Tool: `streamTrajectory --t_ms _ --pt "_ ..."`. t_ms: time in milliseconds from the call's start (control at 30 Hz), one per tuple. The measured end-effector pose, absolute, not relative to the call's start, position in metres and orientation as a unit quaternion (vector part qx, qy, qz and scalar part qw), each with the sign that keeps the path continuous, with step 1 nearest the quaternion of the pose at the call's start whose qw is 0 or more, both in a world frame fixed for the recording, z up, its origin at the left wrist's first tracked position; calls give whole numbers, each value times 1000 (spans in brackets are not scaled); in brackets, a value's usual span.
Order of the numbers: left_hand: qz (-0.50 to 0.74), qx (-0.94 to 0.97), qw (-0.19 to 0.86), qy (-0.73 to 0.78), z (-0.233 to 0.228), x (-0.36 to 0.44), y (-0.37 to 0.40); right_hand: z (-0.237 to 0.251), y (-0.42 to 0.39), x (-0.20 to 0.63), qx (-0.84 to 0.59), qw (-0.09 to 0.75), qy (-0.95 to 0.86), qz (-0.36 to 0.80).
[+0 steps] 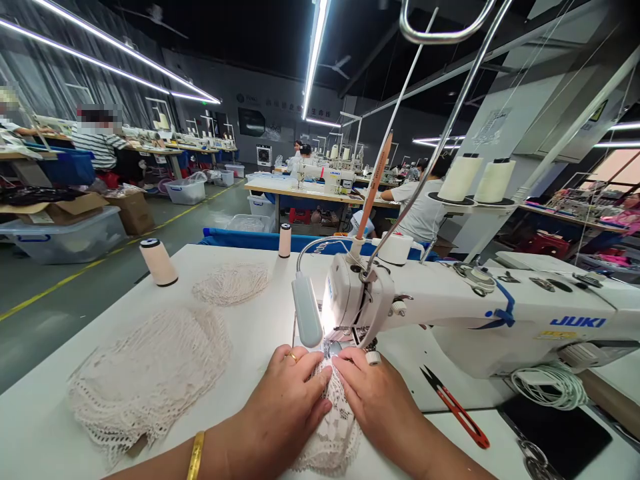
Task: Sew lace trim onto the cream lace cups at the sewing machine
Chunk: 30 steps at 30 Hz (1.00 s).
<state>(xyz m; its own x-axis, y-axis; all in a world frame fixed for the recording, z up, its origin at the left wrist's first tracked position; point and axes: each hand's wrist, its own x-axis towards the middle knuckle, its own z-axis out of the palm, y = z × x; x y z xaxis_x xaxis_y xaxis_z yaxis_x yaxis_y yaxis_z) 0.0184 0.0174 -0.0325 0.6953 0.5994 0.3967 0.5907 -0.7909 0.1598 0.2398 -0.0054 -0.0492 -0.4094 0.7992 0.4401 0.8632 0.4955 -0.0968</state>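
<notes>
Grasps lace piece from 2 sides with fingers of left hand and right hand, pressing down near sewing machine.

Strip lights glare white under a dark ceiling; a small lamp burns out the near face of the sewing machine — the worktop is bright, softly shadowed. Edges stretch and lean; distant wall lettering looks dim — perhaps slightly out of focus.
</notes>
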Motion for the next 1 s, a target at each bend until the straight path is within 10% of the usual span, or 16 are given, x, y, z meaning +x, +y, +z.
streamTrajectory --t_ms 733,1000 --pt "213 916 18 339 -35 16 20 -43 -6 244 -486 209 -845 -77" --pt "149 932 148 296 -4 -3 6 -7 -26 255 -420 175 -883 111"
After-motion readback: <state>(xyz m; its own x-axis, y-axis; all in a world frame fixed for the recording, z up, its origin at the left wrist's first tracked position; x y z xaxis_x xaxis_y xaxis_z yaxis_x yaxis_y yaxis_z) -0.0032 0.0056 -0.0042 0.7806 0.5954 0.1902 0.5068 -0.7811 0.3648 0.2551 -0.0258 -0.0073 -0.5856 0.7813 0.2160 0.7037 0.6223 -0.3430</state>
